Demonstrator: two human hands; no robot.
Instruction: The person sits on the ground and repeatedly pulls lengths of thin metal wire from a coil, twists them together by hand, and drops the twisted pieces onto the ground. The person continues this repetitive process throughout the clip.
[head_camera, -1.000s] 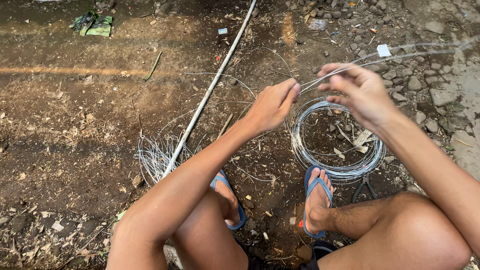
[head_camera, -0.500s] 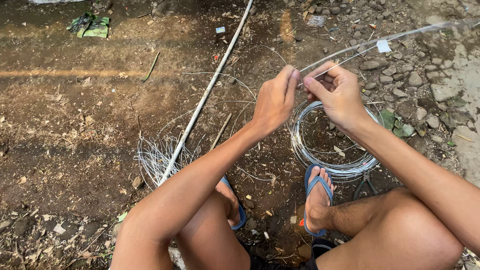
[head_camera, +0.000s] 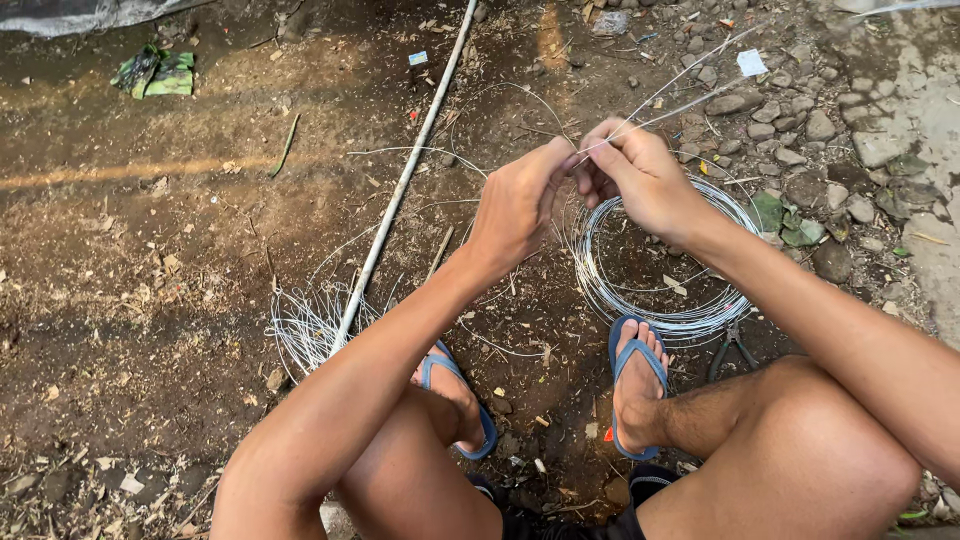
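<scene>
Bare dirt ground below: left hand (head_camera: 520, 205) and right hand (head_camera: 640, 175), touching, both pinch thin wire (head_camera: 690, 85) running up-right, away from them; wire coil (head_camera: 665, 260) lies just beneath.

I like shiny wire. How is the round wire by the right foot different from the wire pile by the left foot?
The wire coil by the right foot lies as a neat round ring; the wire bundle by the left foot is a loose, messy tangle. The coil looks wider and thicker; the bundle is smaller and thinner. A long white rod lies across the bundle, none across the coil. Both are thin, silvery wire on the dirt ground.
</scene>
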